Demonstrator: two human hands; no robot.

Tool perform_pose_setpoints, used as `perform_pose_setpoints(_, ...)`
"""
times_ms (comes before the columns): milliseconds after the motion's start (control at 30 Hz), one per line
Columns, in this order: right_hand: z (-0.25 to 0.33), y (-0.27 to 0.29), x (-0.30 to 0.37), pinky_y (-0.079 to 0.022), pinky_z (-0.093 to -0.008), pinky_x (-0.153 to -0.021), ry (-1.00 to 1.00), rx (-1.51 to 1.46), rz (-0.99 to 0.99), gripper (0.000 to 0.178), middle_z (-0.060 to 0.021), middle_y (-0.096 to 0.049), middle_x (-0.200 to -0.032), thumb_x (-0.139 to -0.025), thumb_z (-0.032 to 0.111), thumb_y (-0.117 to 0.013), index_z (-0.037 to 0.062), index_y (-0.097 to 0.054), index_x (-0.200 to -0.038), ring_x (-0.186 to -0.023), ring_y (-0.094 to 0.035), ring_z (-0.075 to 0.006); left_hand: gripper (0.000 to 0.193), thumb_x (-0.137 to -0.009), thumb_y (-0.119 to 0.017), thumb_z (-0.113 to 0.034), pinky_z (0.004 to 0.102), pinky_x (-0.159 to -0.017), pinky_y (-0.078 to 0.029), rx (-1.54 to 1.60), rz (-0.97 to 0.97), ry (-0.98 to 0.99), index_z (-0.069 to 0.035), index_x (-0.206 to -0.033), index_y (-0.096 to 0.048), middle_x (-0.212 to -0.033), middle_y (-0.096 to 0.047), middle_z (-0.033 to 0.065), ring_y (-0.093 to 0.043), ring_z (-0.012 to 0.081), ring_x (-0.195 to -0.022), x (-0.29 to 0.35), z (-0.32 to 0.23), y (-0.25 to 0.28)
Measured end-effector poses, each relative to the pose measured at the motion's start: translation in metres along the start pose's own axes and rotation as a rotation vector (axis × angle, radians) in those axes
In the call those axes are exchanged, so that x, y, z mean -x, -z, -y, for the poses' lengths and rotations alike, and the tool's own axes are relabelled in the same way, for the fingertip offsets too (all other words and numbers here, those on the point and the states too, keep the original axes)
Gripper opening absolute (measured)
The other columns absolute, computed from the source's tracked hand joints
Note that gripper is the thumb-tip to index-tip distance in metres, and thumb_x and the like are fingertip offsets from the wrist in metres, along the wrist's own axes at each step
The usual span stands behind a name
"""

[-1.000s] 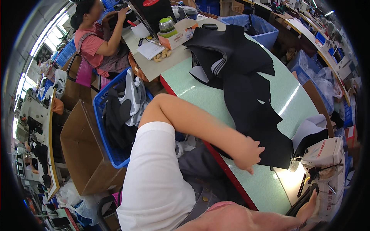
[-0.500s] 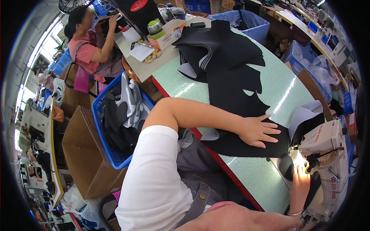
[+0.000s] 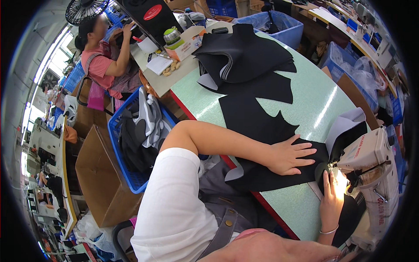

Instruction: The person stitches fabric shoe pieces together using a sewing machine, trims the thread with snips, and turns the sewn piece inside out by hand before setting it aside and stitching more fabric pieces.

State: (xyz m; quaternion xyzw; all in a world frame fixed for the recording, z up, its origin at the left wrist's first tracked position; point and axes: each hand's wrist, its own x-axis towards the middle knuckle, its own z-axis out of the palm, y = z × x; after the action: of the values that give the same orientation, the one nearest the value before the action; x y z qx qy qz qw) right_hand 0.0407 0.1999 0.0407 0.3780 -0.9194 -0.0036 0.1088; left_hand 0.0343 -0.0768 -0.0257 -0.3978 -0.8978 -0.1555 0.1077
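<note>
My left hand (image 3: 291, 155) lies flat with fingers spread on a black cut fabric piece (image 3: 257, 178), whose folded corner shows a grey underside. The piece reaches the needle area of a white sewing machine (image 3: 364, 150) at the right. Beside the lit needle, my right hand (image 3: 332, 196) rests with fingers stretched out on the fabric's edge, partly washed out by the lamp. A black fabric strip (image 3: 349, 218) hangs beside that wrist. Grey and black fabric (image 3: 347, 126) stands up behind the needle. Farther off lies a stack of black fabric pieces (image 3: 257, 52).
The pale green table (image 3: 323, 94) has a red edge. At its left stands a blue basket (image 3: 114, 131) of grey and black pieces, beside a cardboard box (image 3: 102, 183). A person in pink (image 3: 102, 65) sits at the far left. Blue bins (image 3: 290, 32) stand beyond the table.
The black piece has shifted and turned under my left hand, its near left corner now folded up. My right hand has moved slightly up and left, its fingers now clearer beside the needle.
</note>
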Motion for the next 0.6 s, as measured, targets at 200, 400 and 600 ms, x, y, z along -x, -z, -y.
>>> perform_pose_setpoints(200,-0.006,0.014,-0.001,-0.042,-0.047,-0.101,0.089,0.023,0.025,0.047,-0.0168,-0.054,-0.134,-0.082,-0.001,-0.054,0.0058,-0.057,-0.129,-0.124,-0.051,-0.0379,0.061,-0.092,-0.052,-0.047,0.0602,-0.1,-0.033,-0.138,0.037,-0.003,-0.015,-0.144,-0.041,-0.141,-0.037,0.0196,-0.038,0.0344,-0.13,-0.005,-0.018,0.013)
perform_pose_setpoints(400,-0.026,0.012,0.017,-0.04,-0.0475,-0.103,0.109,0.036,0.05,0.038,-0.0169,-0.058,-0.13,-0.084,0.005,-0.054,0.0023,-0.062,-0.121,-0.124,-0.052,-0.0379,0.064,-0.084,-0.062,-0.051,0.0402,-0.082,-0.037,-0.315,0.061,-0.026,-0.01,-0.133,-0.053,-0.102,-0.049,0.0072,-0.048,0.023,-0.093,-0.01,-0.031,0.024)
perform_pose_setpoints(600,-0.02,-0.005,0.005,-0.042,-0.0466,-0.102,0.054,-0.019,0.04,0.038,-0.0185,-0.057,-0.13,-0.085,0.003,-0.052,-0.0006,-0.059,-0.122,-0.122,-0.053,-0.0374,0.051,-0.079,-0.067,-0.038,0.0456,-0.093,-0.035,-0.027,-0.176,-0.147,-0.002,-0.112,-0.054,-0.11,-0.049,0.013,-0.047,0.028,-0.106,-0.032,-0.021,-0.003)
